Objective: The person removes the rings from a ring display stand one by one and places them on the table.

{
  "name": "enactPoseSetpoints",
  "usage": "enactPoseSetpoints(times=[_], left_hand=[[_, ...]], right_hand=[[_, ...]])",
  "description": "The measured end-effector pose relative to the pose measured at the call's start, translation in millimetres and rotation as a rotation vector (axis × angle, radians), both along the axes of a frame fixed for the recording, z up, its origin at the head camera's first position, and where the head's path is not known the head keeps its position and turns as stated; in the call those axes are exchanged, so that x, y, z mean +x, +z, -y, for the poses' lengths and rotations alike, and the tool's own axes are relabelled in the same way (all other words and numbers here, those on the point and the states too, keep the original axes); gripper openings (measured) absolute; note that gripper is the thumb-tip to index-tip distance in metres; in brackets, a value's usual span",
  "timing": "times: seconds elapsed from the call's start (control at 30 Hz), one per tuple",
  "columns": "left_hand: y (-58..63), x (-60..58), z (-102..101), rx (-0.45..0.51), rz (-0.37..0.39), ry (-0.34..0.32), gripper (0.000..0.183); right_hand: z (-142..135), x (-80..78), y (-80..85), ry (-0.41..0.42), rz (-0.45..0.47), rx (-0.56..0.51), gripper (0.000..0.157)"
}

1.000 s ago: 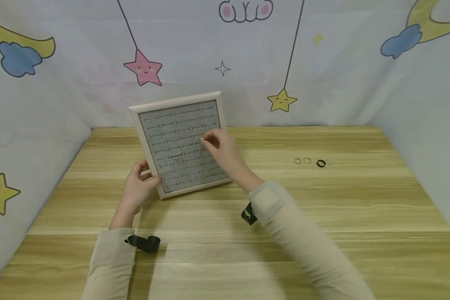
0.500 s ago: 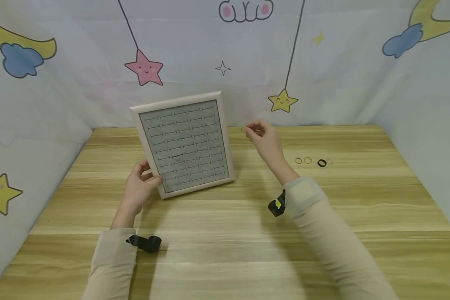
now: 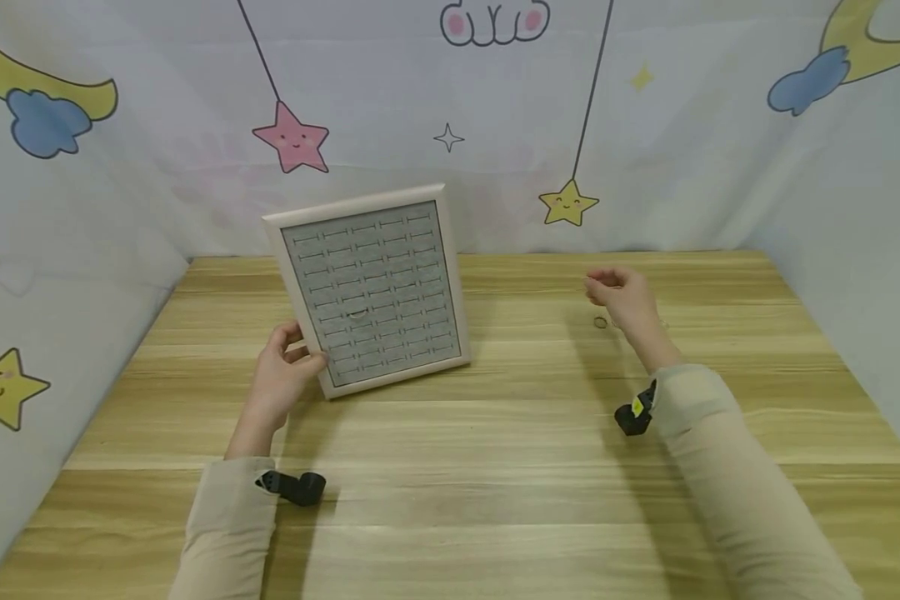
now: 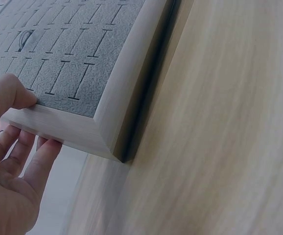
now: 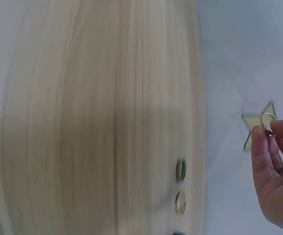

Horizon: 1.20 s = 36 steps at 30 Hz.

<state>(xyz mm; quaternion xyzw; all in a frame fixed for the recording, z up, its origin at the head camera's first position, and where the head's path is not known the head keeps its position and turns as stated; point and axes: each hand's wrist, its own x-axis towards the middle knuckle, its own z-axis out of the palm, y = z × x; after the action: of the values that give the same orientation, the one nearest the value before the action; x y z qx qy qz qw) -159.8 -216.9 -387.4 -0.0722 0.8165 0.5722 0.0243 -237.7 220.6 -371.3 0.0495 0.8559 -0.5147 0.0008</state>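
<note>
A ring display board with a pale wooden frame point(image 3: 457, 292) and a grey slotted pad point(image 3: 378, 279) stands tilted on the table. My left hand point(image 3: 281, 379) grips its lower left edge, thumb in front and fingers behind, as the left wrist view also shows. One silvery ring point(image 4: 25, 40) sits in a slot of the pad. To the right, above the table, my right hand point(image 3: 626, 304) pinches a thin gold-coloured ring point(image 5: 267, 120) between thumb and fingertips. Below that hand lies a loose ring point(image 3: 600, 322); the hand partly hides others beside it.
In the right wrist view a greyish ring point(image 5: 180, 170) and a gold-coloured ring point(image 5: 180, 202) lie on the wooden table point(image 3: 450, 475), with something dark at the bottom edge. A white cloth wall point(image 3: 390, 100) printed with stars rises behind the table.
My right hand has moved from in front of the slotted pad to the right, over the loose rings, still pinching the ring. The left hand and the board have stayed in place.
</note>
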Motion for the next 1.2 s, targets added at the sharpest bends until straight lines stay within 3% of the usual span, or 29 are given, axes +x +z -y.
enactPoseSetpoints(times=[0.27, 0.57, 0.9, 1.2], left_hand=[[-0.1, 0.5, -1, 0.007, -0.006, 0.003, 0.062], [-0.2, 0.6, -1, -0.001, -0.002, 0.0, 0.063], [-0.2, 0.4, 0, -0.007, -0.011, 0.002, 0.063], [-0.4, -0.1, 1, -0.024, 0.01, -0.002, 0.063]], right_hand=[[-51, 5.2, -11.7, -0.109, 0.023, 0.065, 0.042], [-85, 14.7, -25.2, -0.215, 0.119, 0.106, 0.039], [-99, 16.2, -29.3, -0.28, 0.166, 0.257, 0.035], [-100, 18.2, -30.4, -0.262, 0.19, 0.241, 0.036]])
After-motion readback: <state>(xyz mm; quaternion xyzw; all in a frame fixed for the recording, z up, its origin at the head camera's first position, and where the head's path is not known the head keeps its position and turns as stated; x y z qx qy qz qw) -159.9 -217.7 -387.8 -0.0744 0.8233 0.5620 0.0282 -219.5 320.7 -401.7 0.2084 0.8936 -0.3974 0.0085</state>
